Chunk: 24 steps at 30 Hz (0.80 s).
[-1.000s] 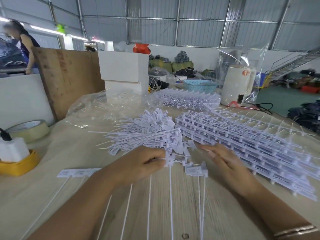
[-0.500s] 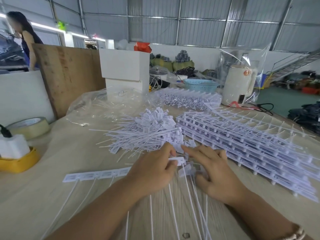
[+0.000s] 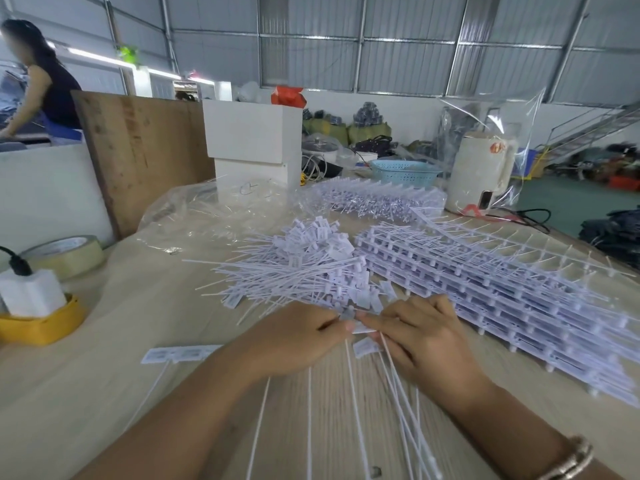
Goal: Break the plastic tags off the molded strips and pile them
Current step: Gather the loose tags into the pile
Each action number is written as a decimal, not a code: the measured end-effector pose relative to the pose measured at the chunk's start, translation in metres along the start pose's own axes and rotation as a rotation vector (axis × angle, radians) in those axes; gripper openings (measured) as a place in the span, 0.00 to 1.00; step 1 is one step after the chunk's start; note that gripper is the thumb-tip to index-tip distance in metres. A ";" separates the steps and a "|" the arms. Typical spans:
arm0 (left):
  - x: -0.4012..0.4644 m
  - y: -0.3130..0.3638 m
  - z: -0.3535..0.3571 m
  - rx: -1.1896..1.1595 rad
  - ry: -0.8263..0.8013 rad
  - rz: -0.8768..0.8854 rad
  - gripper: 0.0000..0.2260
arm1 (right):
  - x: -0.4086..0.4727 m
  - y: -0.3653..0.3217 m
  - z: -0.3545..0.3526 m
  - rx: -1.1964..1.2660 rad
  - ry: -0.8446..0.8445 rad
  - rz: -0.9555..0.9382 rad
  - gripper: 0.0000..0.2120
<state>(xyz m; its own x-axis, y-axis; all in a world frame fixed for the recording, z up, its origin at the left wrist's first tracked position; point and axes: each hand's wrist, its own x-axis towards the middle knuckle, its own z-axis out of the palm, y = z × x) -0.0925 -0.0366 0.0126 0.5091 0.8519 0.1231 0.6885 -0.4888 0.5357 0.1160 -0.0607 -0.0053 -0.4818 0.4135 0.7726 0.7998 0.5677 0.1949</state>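
Head view: left hand point(image 3: 298, 336) and right hand point(image 3: 420, 337) meeting fingertip to fingertip at the near edge of the pile of loose tags point(image 3: 304, 268), both pinching the white head of a tag strip point(image 3: 358, 327) just above the tabletop point(image 3: 114, 341), the exact grip half hidden behind the knuckles. Long thin tails fanning toward the camera, cut off at the bottom edge. Stack of molded strips point(image 3: 485, 292) right of the hands, far end blurred; another strip piece point(image 3: 180, 353) partly covered by the left forearm.
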 end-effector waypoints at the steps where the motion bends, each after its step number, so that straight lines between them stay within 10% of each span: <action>1: 0.001 0.000 0.002 0.003 0.017 0.018 0.19 | 0.000 -0.001 0.001 -0.001 0.003 -0.001 0.12; 24: 0.004 0.004 -0.001 0.023 0.043 0.288 0.14 | 0.003 0.003 -0.001 0.915 -0.182 0.342 0.13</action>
<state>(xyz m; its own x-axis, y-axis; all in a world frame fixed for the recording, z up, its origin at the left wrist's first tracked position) -0.0880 -0.0350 0.0161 0.6632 0.6844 0.3030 0.5309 -0.7155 0.4542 0.1171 -0.0582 -0.0016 -0.3858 0.7172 0.5804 0.3584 0.6962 -0.6220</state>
